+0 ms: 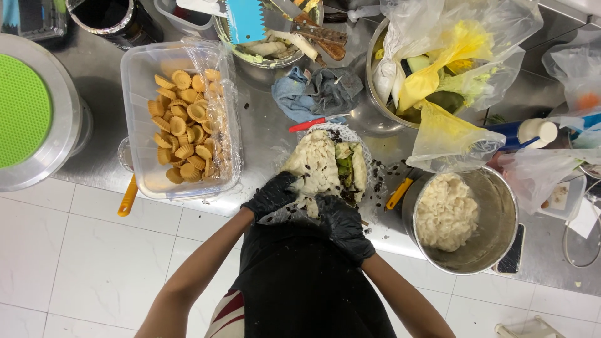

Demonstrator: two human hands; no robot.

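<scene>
Both my hands wear black gloves at the near edge of a steel counter [263,125]. My left hand [272,195] grips the near left end of a pale, lumpy dough-like mass [316,164] lying on clear plastic wrap. My right hand [343,225] presses on the mass's near right end. Green and dark filling [345,170] shows along the right side of the mass. Small dark bits are scattered on the counter around it.
A clear plastic tub [141,81] of small fluted pastry shells [184,128] stands to the left. A steel pot [501,216] of white shredded filling sits at right. Behind are crumpled cloths [319,92], a bowl with knives [313,31], bagged vegetables [438,69] and a round green-topped lid [25,109].
</scene>
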